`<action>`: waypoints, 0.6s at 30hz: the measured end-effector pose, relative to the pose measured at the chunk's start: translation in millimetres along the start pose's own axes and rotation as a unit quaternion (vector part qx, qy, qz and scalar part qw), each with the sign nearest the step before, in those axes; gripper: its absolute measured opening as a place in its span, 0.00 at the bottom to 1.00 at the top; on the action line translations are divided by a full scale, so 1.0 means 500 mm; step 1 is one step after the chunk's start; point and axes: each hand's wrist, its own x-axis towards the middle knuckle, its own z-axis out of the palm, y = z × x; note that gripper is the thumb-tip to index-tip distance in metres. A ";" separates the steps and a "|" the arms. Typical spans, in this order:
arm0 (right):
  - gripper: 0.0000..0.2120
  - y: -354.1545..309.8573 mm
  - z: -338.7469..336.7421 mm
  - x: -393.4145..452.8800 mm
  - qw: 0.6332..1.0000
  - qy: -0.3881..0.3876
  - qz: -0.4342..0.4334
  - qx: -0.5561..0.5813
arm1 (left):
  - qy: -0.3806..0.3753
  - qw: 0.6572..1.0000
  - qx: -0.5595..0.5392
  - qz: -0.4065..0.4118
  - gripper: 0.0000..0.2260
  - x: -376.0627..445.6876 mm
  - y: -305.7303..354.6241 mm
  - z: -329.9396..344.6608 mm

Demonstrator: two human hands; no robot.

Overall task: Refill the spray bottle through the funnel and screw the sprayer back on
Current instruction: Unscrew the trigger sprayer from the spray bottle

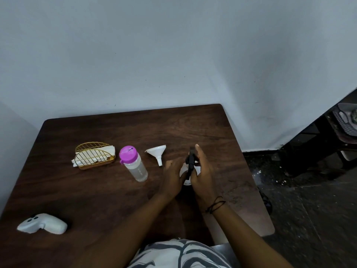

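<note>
Gripping spray bottle [185, 171] with both hands, funnel [157, 152], purple-capped bottle [133, 163] beside.

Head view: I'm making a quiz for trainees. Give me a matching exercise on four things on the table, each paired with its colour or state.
Things:
1. funnel
2. refill bottle
3. napkin holder
4. spray bottle

States:
A. held between both hands
B. gold wire, holds white napkins
C. white, lying on its side
D. upright, purple cap on

Pairs: 1-C, 2-D, 3-B, 4-A
</note>
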 end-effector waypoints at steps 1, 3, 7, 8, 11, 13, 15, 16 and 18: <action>0.30 0.001 -0.001 -0.002 1.000 -0.012 0.005 -0.008 | 0.003 1.000 -0.003 0.001 0.13 0.001 -0.002 0.000; 0.30 0.002 -0.005 -0.005 0.999 -0.038 0.005 -0.028 | -0.004 1.000 -0.019 0.006 0.15 0.003 -0.001 -0.002; 0.28 0.007 -0.009 -0.008 0.998 -0.047 -0.020 -0.040 | -0.004 0.999 -0.049 0.005 0.11 0.003 0.006 -0.005; 0.28 0.010 -0.009 -0.007 0.998 -0.042 -0.022 -0.041 | 0.002 0.999 -0.044 0.008 0.10 0.002 0.007 -0.005; 0.28 0.011 -0.002 -0.004 0.998 -0.020 -0.027 -0.058 | 0.017 0.999 -0.036 0.008 0.11 -0.005 0.005 -0.004; 0.27 0.009 0.000 0.002 0.997 -0.003 -0.029 -0.070 | 0.018 0.999 -0.050 -0.005 0.14 -0.006 0.006 -0.004; 0.25 0.002 0.000 0.012 0.998 0.008 -0.020 -0.066 | 0.019 0.998 -0.054 -0.009 0.13 -0.006 0.007 -0.006; 0.24 0.001 0.000 0.017 0.998 0.014 -0.018 -0.065 | 0.013 0.999 -0.051 -0.011 0.12 -0.005 0.006 -0.007; 0.21 0.005 0.002 0.022 0.996 0.024 -0.038 -0.075 | 0.001 0.999 -0.041 -0.009 0.10 -0.005 0.004 -0.008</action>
